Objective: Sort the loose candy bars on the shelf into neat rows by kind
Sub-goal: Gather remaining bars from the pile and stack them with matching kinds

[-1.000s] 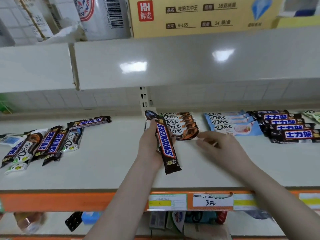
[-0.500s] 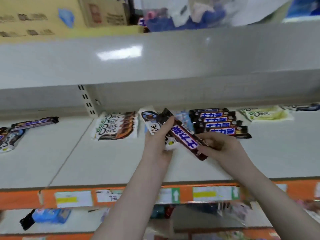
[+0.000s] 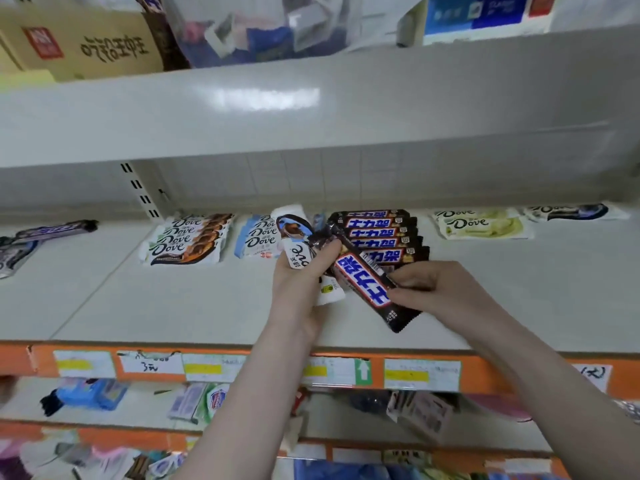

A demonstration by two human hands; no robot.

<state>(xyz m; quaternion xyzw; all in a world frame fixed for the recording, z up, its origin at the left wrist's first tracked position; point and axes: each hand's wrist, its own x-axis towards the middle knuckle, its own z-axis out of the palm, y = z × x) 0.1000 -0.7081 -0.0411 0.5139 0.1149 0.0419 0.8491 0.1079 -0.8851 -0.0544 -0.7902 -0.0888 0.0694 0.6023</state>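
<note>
My left hand (image 3: 301, 275) grips a white Dove bar (image 3: 294, 237) and the upper end of a brown Snickers bar (image 3: 363, 278). My right hand (image 3: 429, 289) pinches the lower part of that same Snickers bar, which slants down to the right above the shelf (image 3: 156, 306). Just behind it lies a neat row of several Snickers bars (image 3: 377, 237). A row of brown-and-white Dove bars (image 3: 188, 240) and a row of blue Dove bars (image 3: 258, 237) lie to the left. Green Dove bars (image 3: 479, 223) lie to the right.
Loose bars (image 3: 52, 232) lie at the far left of the shelf. One more Dove bar (image 3: 571, 212) lies at the far right. An upper shelf (image 3: 311, 109) overhangs closely. The orange front edge (image 3: 242, 367) carries price labels, with goods on shelves below.
The view has swung right along the shelf. The Snickers bar went from my left hand alone to both hands, and it now hangs in front of the Snickers row.
</note>
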